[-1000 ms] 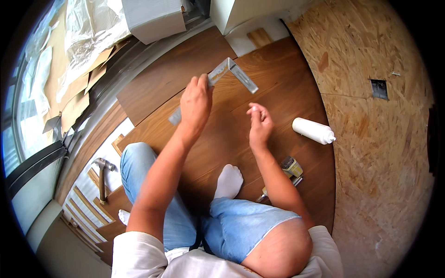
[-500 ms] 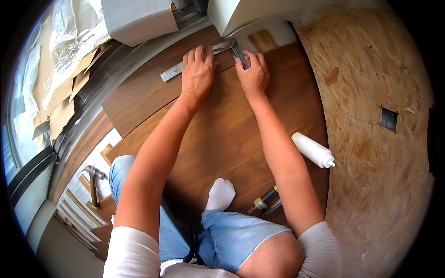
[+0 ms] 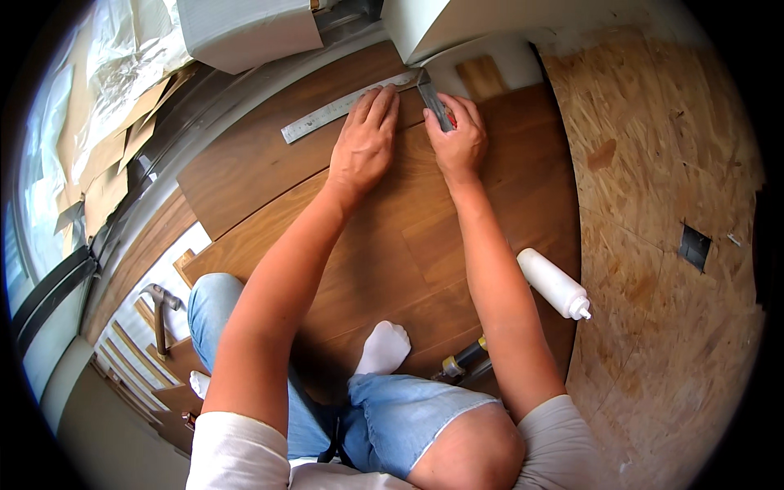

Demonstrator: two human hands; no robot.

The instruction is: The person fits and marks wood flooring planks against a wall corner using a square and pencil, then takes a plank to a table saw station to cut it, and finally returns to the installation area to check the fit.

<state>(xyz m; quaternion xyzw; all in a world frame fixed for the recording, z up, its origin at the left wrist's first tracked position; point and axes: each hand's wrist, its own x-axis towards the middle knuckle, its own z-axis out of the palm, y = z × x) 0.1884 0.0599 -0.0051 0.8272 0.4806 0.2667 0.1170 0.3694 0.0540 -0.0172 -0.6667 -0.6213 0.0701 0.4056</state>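
Observation:
A metal square lies across a brown wooden floor plank [image 3: 245, 167] at the far end of the floor. My right hand [image 3: 459, 145] is closed around the dark stock [image 3: 431, 96] of the square, and a small red spot shows by its fingers. My left hand [image 3: 363, 151] rests on the plank with fingers stretched forward, the tips at the near edge of the long ruler blade [image 3: 322, 117]. The corner where blade and stock meet sits near the base of a white wall corner [image 3: 416, 33].
A white squeeze bottle [image 3: 553, 283] lies by my right forearm, at the edge of bare chipboard [image 3: 645, 163]. A yellow-and-black tool [image 3: 461, 361] is near my knee. At left are a hammer [image 3: 161, 314] and stacked planks. A white box [image 3: 245, 37] stands at the far left.
My left hand has drawn back from over the ruler blade to its near edge, uncovering more of it. My right hand still grips the stock. The whole view has shifted slightly.

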